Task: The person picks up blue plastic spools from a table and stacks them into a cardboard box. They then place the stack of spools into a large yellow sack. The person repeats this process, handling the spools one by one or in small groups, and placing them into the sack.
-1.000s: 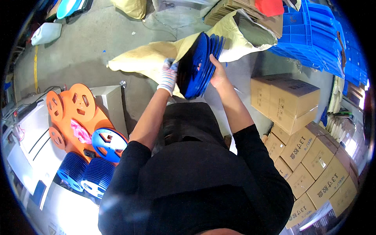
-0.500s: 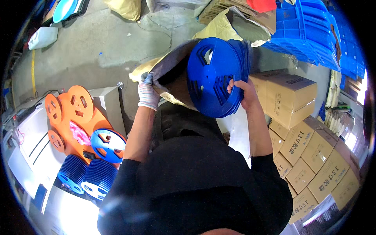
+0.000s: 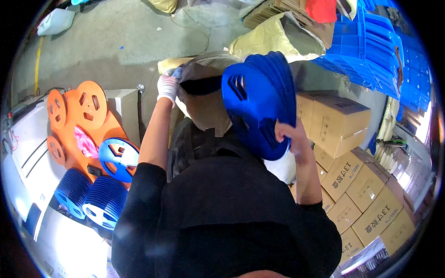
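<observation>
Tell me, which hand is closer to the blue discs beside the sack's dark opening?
The right hand: it holds the blue discs at their lower right edge. The gloved left hand is away to their left, gripping the rim of the sack.

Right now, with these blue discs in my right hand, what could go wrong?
The blue discs could slip or fan apart, since only your bare right hand visibly grips them, near one edge. They might also snag the bag that your gloved left hand holds open beside them.
</observation>
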{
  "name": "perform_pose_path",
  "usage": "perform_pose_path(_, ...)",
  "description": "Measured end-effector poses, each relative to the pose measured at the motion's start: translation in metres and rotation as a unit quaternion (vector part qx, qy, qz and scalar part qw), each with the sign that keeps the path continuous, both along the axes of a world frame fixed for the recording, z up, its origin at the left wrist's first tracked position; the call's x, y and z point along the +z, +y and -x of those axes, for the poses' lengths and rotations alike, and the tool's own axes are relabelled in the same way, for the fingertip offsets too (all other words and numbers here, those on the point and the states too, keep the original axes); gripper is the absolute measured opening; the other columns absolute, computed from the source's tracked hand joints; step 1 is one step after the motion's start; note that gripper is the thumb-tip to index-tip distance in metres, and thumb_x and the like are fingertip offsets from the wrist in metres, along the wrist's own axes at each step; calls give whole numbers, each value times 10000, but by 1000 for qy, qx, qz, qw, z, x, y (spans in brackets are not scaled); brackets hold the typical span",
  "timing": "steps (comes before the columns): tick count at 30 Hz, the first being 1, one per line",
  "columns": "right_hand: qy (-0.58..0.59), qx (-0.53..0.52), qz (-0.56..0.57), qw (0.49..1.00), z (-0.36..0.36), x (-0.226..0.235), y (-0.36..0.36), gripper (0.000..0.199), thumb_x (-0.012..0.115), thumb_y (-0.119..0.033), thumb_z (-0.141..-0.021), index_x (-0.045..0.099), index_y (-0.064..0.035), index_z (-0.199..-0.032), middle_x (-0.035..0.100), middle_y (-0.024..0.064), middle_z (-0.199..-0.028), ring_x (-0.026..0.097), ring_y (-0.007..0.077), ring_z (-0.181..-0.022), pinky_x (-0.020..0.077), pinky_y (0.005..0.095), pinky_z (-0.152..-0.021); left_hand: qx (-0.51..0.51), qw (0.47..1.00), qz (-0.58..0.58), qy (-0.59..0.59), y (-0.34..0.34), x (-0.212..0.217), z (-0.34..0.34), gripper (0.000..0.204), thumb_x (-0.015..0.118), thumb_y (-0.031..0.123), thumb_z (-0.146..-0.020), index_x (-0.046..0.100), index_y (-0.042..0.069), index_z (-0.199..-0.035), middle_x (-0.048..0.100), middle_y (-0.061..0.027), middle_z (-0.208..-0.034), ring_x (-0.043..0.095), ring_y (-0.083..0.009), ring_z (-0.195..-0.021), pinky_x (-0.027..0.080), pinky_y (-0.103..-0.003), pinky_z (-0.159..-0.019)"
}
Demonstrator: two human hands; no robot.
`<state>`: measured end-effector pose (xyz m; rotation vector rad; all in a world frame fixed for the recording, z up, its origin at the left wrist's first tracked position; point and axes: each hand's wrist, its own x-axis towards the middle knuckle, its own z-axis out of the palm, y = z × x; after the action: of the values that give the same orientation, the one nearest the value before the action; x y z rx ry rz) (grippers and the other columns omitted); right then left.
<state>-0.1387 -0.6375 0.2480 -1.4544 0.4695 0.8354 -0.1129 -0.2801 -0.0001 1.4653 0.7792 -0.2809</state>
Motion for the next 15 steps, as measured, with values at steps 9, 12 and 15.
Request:
perform_pose_path(9,-146,535,80,828,0,15,58,471,698,-164,-697,481,-27,-1093,594,259,-827,599,421,-833,447,453,-722,-267,945,-127,-141,5,-25,-28,293,552,279,-930,672,58,-1079,692,-55,-959,622,-125,-820,485,-264,-747)
perform_pose_path(12,-139,595,105,785,-17,-16,71,481,692,-150,-713,481,-70,-1138,616,247,-880,601,421,-867,453,473,-732,-146,981,125,5,2,5,-35,224,566,179,-919,676,57,-1072,689,-40,-975,616,-110,-851,486,-251,-771)
perform_pose_path(15,-137,560,180,797,-23,-54,84,470,654,-152,-745,481,-66,-1174,621,242,-908,613,388,-819,465,431,-738,-231,972,34,24,10,24,-30,236,602,33,-885,672,22,-1111,691,-38,-972,615,-133,-892,486,-266,-817)
